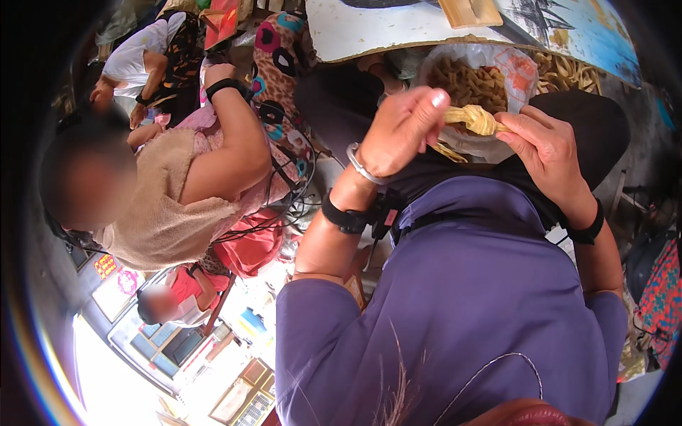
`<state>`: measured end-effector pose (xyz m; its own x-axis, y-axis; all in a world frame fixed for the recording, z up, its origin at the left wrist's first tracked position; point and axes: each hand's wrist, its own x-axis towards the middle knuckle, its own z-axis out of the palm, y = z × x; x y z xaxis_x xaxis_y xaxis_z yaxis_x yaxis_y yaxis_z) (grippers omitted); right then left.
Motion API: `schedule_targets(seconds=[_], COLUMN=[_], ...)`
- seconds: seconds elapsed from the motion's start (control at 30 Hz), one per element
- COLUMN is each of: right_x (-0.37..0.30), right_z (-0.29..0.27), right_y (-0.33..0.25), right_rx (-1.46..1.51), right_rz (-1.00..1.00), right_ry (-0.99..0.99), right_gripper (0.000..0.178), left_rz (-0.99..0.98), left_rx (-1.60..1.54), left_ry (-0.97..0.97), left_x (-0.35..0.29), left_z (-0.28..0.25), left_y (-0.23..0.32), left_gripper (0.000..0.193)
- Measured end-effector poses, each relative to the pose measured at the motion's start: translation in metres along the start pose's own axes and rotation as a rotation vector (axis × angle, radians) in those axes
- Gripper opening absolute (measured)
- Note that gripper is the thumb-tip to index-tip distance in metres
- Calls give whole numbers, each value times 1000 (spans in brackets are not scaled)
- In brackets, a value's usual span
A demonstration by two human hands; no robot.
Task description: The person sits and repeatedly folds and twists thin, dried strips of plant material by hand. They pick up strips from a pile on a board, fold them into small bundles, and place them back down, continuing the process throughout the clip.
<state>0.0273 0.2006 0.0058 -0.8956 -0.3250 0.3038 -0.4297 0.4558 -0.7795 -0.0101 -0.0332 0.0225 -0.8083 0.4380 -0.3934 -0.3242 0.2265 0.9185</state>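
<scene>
**Holding a knotted yellow strand (480, 121) in two grips**

Pinching the strand just beside its knot with thumb and fingers of the right grip (550, 145). Grasping the other end with the left grip (403, 131), fingertips partly hidden. Held up over the lap (600, 131), near a pale plastic bag (524, 67) full of curled brownish pieces (462, 74). Showing loose yellow strips (450, 152) below the left grip. Facing a desk (383, 32) with a white and blue top. Sitting near a person (231, 160) draped in a tan cloth (163, 202).
</scene>
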Motion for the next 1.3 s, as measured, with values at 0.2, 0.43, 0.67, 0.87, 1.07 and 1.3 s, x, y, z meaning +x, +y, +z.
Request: schedule_targets(seconds=[0.2, 0.43, 0.67, 0.87, 1.07, 1.3], right_x=[1, -16, -23, -9, 4, 3], right_z=[6, 15, 14, 31, 26, 37], right_y=[-3, 8, 21, 0, -2, 5], right_rx=[-9, 58, 1355, 569, 419, 317], right_rz=[-5, -46, 818, 280, 118, 67], right_ry=[-18, 62, -304, 77, 58, 135], right_gripper=[18, 11, 33, 39, 42, 35], left_rz=[37, -70, 326, 57, 8, -27], left_rx=[-122, -327, -293, -489, -623, -607], left_ry=[-50, -32, -98, -39, -68, -2], left_x=[-3, -5, 5, 11, 17, 19], left_z=[15, 9, -2, 8, 26, 29], left_y=[-6, -21, -23, -18, -25, -23], left_gripper=[40, 35, 38, 11, 20, 18])
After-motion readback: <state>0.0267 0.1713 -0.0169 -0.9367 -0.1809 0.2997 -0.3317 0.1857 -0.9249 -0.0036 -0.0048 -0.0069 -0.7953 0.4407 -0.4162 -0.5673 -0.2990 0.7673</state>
